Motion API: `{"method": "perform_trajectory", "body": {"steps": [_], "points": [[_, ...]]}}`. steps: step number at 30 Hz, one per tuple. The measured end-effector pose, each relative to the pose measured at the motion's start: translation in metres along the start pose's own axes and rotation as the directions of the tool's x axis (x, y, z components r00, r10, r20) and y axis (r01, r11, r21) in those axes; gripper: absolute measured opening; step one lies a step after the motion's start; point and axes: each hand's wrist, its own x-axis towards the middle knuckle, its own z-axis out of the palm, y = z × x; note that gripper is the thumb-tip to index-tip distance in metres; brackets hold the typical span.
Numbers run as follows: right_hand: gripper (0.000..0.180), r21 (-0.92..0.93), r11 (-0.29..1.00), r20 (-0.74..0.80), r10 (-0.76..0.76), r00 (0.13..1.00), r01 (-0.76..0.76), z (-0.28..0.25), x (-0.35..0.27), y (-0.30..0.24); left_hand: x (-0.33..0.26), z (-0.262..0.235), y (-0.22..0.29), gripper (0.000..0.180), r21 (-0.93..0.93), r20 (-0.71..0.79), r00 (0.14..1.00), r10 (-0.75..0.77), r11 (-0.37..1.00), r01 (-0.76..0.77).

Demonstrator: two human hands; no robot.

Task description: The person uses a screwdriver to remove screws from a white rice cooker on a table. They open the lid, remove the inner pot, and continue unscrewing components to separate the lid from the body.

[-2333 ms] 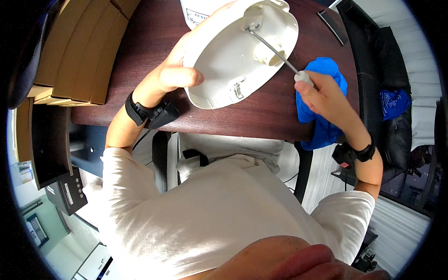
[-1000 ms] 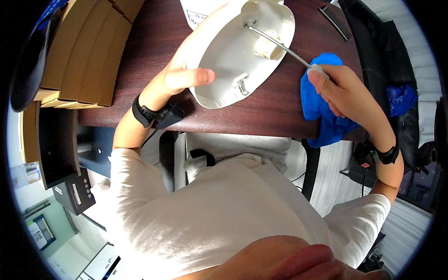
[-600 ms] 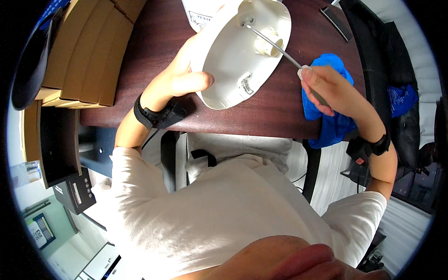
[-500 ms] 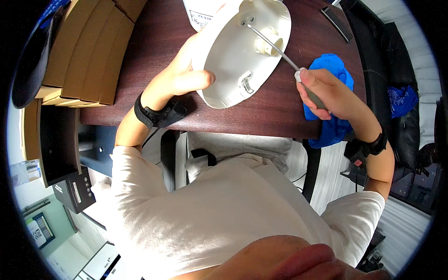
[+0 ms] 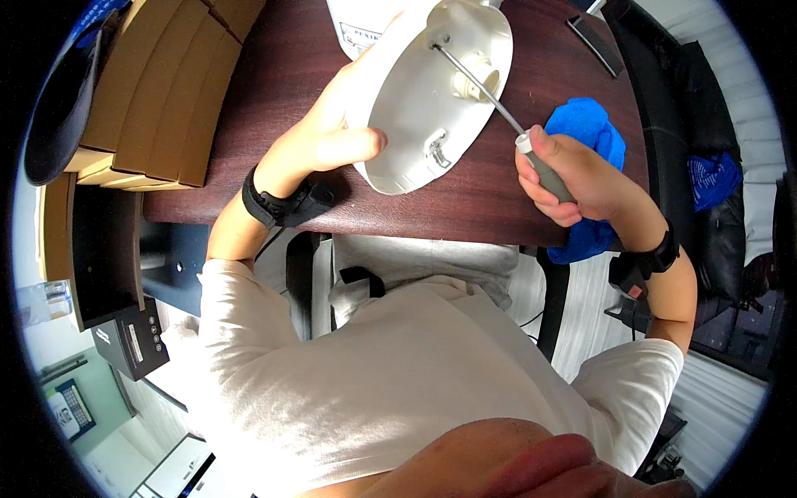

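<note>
My left hand [image 5: 349, 133] grips the left side of a white oval plastic housing [image 5: 403, 124], thumb over its rim and the other fingers hidden behind. Tilted up on edge, the housing turns its hollow inside toward me; a round cream socket [image 5: 477, 79] and a small metal clip [image 5: 437, 151] show in it. In my right hand [image 5: 573, 174] is a screwdriver [image 5: 546, 170], held by its grey handle. Its long shaft slants up and left into the housing, with the tip at one of two small dark screw points near the upper end.
Behind the housing stands a white container [image 5: 355, 29] with a printed label. A blue cloth [image 5: 585, 124] lies by my right hand on the dark wooden table [image 5: 448, 207]. Cardboard boxes [image 5: 166, 100] are stacked at the left, and a black flat device [image 5: 595, 46] lies far right.
The screwdriver's tip has moved slightly up and left onto the screw point. My right hand has shifted a little left and down, with more of the handle showing.
</note>
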Motion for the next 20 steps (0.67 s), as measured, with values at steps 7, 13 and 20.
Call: {"method": "perform_trajectory", "body": {"steps": [7, 13, 20], "points": [[0.053, -0.221, 0.972, -0.112, -0.104, 0.988, 0.077, -0.006, 0.003, 0.002, 0.005, 0.005, 0.004, 0.093, 0.014, -0.112, 0.994, -0.012, 1.000, 0.014], [0.031, -0.621, 0.784, -0.294, -0.240, 0.925, 0.006, -0.003, -0.023, -0.034, 0.008, 0.000, -0.001, 0.086, -0.091, -0.069, 0.997, 0.035, 0.995, -0.041], [0.021, -0.986, 0.151, -0.151, -0.674, 0.723, -0.065, -0.010, -0.044, -0.033, 0.005, -0.013, -0.030, 0.075, -0.397, 0.018, 0.933, -0.359, 0.854, 0.336]]}}
